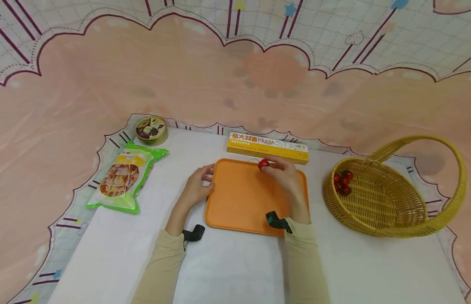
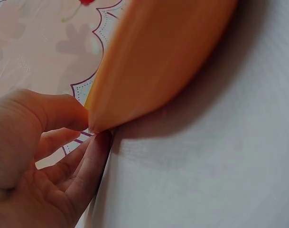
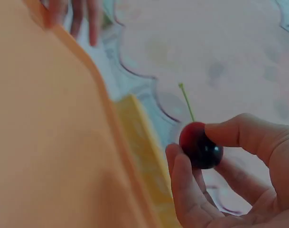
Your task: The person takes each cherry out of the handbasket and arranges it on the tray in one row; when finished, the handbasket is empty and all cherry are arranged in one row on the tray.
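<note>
The right hand pinches a small, round, dark-red glossy cherry w/ thin green stem between thumb and fingertips, fingers curled round it, held over the far edge of the flat orange plastic tray, approx 12 o'clock on the tray. The left hand grips the tray's left rim at approx 9 o'clock; the left-wrist view shows thumb on top and fingers underneath, pinching the edge.

Handling, as a judgement: the cherry looks light, smooth and slippery, w/ a skin that'd bruise or split under a hard squeeze, so a soft two- or three-finger pinch across its widest part suits it. The stem is too thin to trust for carrying. The tray looks stiff and light; the rim is the obvious hold.

More red cherries lie in the yellow woven wicker basket w/ hoop handle at 3 o'clock from the tray. A long yellow pasta box sits just beyond the tray at 12 o'clock. A green snack pouch lies at 9 o'clock, and a round tin at approx 10 o'clock.
</note>
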`<state>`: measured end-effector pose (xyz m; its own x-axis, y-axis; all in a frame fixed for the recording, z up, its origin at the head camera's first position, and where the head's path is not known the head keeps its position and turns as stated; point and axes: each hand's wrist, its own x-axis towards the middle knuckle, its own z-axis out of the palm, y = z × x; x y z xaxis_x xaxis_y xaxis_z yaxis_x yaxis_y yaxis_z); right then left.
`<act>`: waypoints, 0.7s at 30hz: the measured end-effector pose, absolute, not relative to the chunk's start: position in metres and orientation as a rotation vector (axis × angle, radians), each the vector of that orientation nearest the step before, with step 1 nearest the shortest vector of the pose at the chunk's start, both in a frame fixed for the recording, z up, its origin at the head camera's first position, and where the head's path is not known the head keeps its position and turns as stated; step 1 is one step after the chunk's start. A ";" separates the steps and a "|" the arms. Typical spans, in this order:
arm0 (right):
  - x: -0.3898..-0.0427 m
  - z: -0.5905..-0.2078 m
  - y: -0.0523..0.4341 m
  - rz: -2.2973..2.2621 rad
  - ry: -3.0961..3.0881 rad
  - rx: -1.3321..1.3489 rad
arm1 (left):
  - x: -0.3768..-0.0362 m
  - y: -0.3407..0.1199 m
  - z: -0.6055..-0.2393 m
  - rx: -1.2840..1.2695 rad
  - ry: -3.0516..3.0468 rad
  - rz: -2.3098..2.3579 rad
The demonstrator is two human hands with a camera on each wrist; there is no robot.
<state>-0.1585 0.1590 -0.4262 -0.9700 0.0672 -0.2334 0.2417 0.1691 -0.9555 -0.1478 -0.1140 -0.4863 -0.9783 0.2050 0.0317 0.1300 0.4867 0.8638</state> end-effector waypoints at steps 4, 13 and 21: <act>-0.161 -0.440 0.134 -1.798 2.394 0.350 | -0.148 -0.113 -0.485 0.306 2.640 1.538; -0.164 -0.461 0.082 -1.612 2.617 0.341 | -0.149 -0.113 -0.486 0.322 2.659 1.527; -0.166 -0.463 0.063 -1.449 2.703 0.352 | -0.148 -0.113 -0.486 0.317 2.662 1.483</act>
